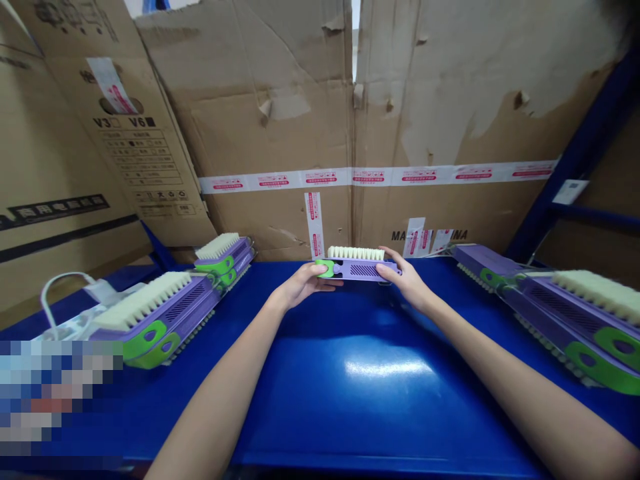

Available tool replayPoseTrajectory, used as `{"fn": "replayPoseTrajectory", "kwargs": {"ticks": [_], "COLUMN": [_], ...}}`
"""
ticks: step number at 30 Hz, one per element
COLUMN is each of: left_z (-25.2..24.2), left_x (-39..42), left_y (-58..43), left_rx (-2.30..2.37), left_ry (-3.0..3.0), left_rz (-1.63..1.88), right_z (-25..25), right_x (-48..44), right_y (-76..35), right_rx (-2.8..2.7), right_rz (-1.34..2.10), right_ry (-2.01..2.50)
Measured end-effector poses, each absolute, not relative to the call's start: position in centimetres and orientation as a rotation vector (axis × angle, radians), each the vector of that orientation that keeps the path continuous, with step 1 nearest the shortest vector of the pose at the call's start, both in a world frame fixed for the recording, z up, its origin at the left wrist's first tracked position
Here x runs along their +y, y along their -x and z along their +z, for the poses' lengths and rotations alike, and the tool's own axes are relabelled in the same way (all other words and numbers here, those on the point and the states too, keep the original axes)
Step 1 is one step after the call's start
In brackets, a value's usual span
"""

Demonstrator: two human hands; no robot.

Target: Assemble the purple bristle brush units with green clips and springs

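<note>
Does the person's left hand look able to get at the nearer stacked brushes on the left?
Probably, once the left hand lets go of the purple brush it holds; nothing visible blocks the way over the blue tabletop to the nearer stacked brushes.

The brush [367, 270] by the middle of the worktop's far edge has a purple body with a patch of dark slanted slots, a bright green end and cream bristles. The worktop [340, 413] is glossy deep blue, streaked with white glare. The brushes [180, 307] along its left edge and the brushes [557, 300] towards its right edge show the same purple, green and cream. Beyond the far edge, brown cardboard [280, 140] with paler scuffs carries white tape [433, 175] printed with repeating red labels.
</note>
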State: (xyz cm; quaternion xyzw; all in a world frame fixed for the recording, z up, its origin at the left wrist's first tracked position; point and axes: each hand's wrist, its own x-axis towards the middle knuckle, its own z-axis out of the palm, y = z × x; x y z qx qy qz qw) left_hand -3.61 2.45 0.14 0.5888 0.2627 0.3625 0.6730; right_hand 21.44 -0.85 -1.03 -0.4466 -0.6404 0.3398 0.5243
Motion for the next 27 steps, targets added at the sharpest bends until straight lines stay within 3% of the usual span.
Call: {"fn": "replayPoseTrajectory", "kwargs": {"ticks": [8,13,18,27], "left_z": [0.2,-1.0,-2.1,-3.3], "left_x": [4.0,5.0,5.2,5.1], "left_y": [5.8,7.1,6.8,6.2], "left_rx": [0.758,1.249,1.562,1.706], "left_ry": [-1.216,-1.4,-1.884,-2.13], "left_rz": [1.144,1.24,1.1,0.934], "right_z": [-1.5,-1.6,-1.7,-1.8], "right_x": [-0.4,-0.6,-0.9,-0.9], "right_y": [-21.7,-21.7,-21.1,-21.1], "right_rx": [-1.452,-1.489,-1.527,-1.555], "right_rz": [0.794,0.739,0.696,0.666], "right_ry": [1.094,1.147,1.194,1.22]}}
